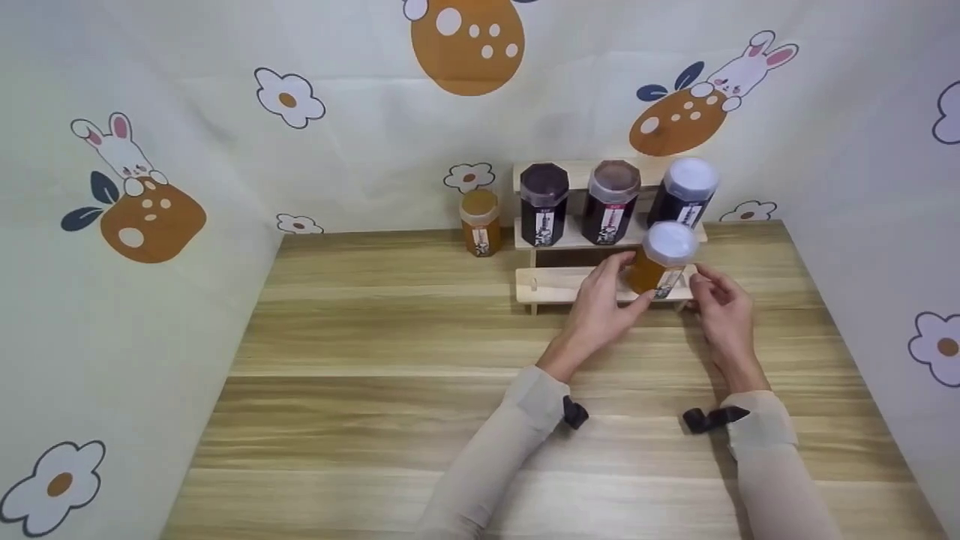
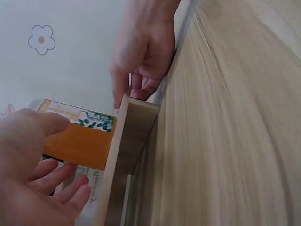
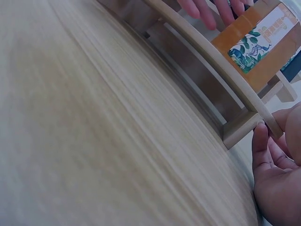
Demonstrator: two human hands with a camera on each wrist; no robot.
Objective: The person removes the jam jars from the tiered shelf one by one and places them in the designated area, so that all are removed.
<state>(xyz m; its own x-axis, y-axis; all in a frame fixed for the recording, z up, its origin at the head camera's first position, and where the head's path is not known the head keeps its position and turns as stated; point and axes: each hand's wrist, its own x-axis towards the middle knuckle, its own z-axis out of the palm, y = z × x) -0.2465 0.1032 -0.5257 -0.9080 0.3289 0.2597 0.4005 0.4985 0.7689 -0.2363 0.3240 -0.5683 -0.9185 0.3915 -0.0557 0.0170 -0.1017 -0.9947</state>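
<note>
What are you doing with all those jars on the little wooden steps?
A person is handling an orange jar with a white lid on the lowest step of a small wooden rack. The left hand grips the jar's side, while the right hand touches the rack's right end. Three dark jars stand on the step above. Another orange jar stands on the table, just left of the rack.

Orange jar point(image 1: 660, 264) – white lid, leafy label

It stands tilted on the wooden rack's point(image 1: 559, 285) lowest step – at its right end.
</note>
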